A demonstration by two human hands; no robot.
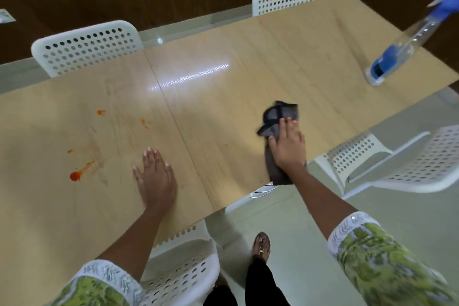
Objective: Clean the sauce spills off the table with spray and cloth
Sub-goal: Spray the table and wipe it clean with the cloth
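Even indoor light, glare streak on the table, blurred, warped edges.

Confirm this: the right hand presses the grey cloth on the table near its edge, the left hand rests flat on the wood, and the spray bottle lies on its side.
Not quite. The head view shows the spray bottle standing upright on the table, not lying down. The rest holds: the right hand presses the grey cloth near the edge, and the left hand rests flat.
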